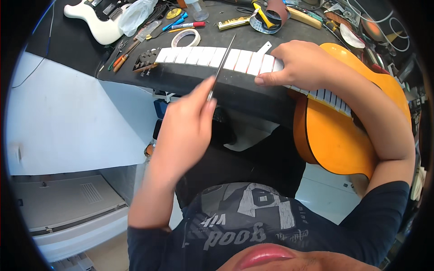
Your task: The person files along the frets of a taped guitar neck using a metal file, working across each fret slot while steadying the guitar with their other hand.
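An acoustic guitar with an orange-yellow body [337, 140] lies along the bench, its neck pointing left. White tape strips [196, 55] cover the fretboard between the frets. My left hand [187, 128] is closed around the handle end of a thin, pointed file [222, 63], which slants across the taped neck; the hand is slightly blurred. Over the neck near the body, my right hand [303, 65] grips with the thumb on the near edge and fingers on the far side. My right forearm lies across the guitar body. The headstock [147, 59] rests at the neck's left end.
Behind the neck lie a tape roll [186, 39], a red marker [194, 25], a yellow cutter [263, 14] and a small metal strip [265, 47]. Screwdrivers [125, 56] and a white guitar body [95, 20] are at left. Tools clutter the far right. The bench edge [217, 83] runs below the neck.
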Demonstrator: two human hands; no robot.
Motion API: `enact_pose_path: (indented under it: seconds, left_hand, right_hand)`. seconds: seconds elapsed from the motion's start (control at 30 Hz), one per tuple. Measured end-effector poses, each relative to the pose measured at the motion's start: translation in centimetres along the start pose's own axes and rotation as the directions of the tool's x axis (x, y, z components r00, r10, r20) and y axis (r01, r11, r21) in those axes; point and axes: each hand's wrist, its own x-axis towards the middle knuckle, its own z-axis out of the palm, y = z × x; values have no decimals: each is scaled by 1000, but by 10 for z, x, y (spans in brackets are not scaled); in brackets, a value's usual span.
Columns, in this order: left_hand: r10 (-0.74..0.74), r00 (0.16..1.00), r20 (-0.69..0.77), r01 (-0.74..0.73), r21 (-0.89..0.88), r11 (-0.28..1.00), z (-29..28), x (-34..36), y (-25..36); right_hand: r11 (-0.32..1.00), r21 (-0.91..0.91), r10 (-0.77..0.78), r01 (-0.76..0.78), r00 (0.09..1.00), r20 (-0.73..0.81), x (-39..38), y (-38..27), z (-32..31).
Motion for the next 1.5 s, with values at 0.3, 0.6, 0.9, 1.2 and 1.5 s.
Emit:
enact_pose_path:
  seconds: [0.3, 0.6, 0.9, 1.2, 1.5]
  left_hand:
    - [-26, 999, -31, 27, 21, 999, 2, -86, 0]
    - [-98, 995, 37, 99, -46, 994, -2, 33, 10]
    - [-112, 994, -6, 112, -20, 993, -5, -56, 9]
    - [-226, 973, 56, 232, -157, 960, -31, 43, 17]
    - [-10, 998, -58, 17, 117, 993, 8, -77, 24]
  right_hand:
    - [999, -7, 33, -33, 999, 17, -4, -6, -5]
    - [1000, 8, 25, -25, 999, 47, -2, -6, -7]
    - [1000, -7, 14, -14, 999, 47, -4, -6, -6]
    - [1000, -11, 20, -20, 999, 50, -2, -3, -5]
    - [1000, -22, -1, 2, 1000, 13, -4, -4, -2]
